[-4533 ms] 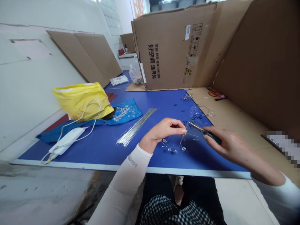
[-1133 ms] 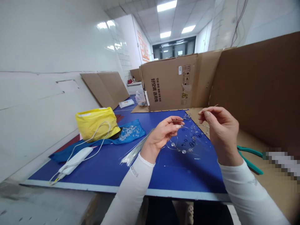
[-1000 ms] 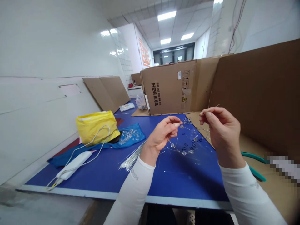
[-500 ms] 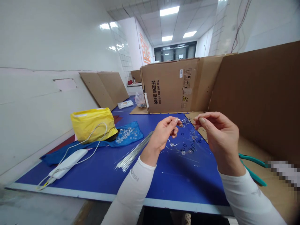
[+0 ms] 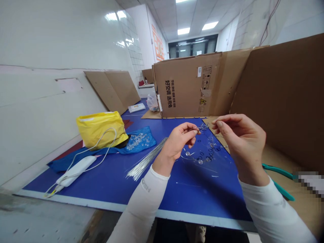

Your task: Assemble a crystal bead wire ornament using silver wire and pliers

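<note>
My left hand (image 5: 180,143) is closed in a pinch above the middle of the blue table (image 5: 167,195); a thin wire shows between its fingertips. To the right, a little apart from it, my right hand (image 5: 244,141) is also pinched, thumb against forefinger; anything in it is too fine to make out. Below and between the hands lie a strand with clear beads (image 5: 200,162), small black rings (image 5: 210,152) and a heap of short wire pieces (image 5: 204,126). A bundle of straight silvery wires (image 5: 146,161) rests beside my left forearm.
Clear beads (image 5: 138,141) lie on a blue cloth (image 5: 149,133), next to a yellow bag (image 5: 101,131). A white corded power strip (image 5: 76,170) is at the left. Green-handled pliers (image 5: 279,171) lie right of my right wrist. Tall cardboard (image 5: 186,87) stands behind and to the right.
The view has shifted slightly. My right hand has moved a little to the right, widening the gap between the hands. A wire at my left fingertips now shows more plainly.
</note>
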Motion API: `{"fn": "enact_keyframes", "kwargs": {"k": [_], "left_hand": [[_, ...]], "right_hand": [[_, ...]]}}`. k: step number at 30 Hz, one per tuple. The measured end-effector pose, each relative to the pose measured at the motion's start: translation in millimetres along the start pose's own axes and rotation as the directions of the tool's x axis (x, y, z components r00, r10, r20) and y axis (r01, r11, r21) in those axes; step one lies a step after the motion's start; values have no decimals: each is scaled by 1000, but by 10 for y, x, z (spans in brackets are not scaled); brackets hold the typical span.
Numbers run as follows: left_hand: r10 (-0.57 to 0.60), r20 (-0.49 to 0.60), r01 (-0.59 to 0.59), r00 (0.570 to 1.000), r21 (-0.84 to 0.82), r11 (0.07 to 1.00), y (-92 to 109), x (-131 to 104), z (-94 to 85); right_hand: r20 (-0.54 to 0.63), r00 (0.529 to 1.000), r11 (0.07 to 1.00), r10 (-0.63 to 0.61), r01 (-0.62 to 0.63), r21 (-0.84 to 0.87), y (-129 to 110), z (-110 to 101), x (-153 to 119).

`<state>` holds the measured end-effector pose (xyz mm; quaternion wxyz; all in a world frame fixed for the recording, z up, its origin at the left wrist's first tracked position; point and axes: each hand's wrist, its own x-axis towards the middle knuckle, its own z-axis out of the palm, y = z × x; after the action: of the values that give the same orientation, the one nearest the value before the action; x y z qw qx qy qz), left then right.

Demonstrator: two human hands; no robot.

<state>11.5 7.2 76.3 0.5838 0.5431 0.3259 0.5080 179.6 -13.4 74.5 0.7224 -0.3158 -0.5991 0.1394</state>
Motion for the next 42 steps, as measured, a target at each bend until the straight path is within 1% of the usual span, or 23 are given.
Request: {"fn": "enact_keyframes", "kwargs": {"k": [5,9,11,16,17,19,22,26,28,31,36,38,40,42], "left_hand": [[-11,12,11,1000,23,1000,8,-13,21],[-36,-14,37,999,43,998,-5,-4,26],[-38,-10,38,999,39,998,-11,5,22],[-76,63,77,995,-22,997,-9,29,-24],[-86,78,89,993,-32,996,-11,36,-37],[-91,93,95,992,-39,995,-25,54,-62],[-60,74,61,995,-15,998,-62,83,-82],[-30,21,30,999,12,999,-97,96,-75],[-28,12,28,1000,-3,1000,-97,91,-64],[-26,21,26,999,-23,999,-90,85,-48],[-16,53,18,998,-31,999,-87,99,-50],[-17,80,18,997,-21,1000,-93,108,-63],[-15,102,14,995,10,1000,-102,118,-80],[-13,100,9,995,50,999,-110,126,-93]], "right_hand": [[23,999,997,-23,24,-74,18,-4,-37],[45,998,989,-47,53,-140,30,9,-60],[46,998,988,-43,49,-148,26,10,-49],[-6,1000,998,9,-10,-56,13,-42,58],[7,999,999,33,-33,-36,15,-57,83],[69,993,995,95,-95,-11,27,-79,117],[129,979,987,159,-161,5,58,-89,131],[150,976,985,161,-168,36,93,-100,135],[183,964,979,191,-201,41,103,-114,144],[264,929,963,260,-271,4,120,-121,148],[400,863,950,310,-299,-90,191,-70,116],[417,849,945,325,-305,-116,216,-49,106],[405,852,944,331,-298,-144,232,-38,101],[394,852,938,345,-294,-184,243,-40,100]]}}
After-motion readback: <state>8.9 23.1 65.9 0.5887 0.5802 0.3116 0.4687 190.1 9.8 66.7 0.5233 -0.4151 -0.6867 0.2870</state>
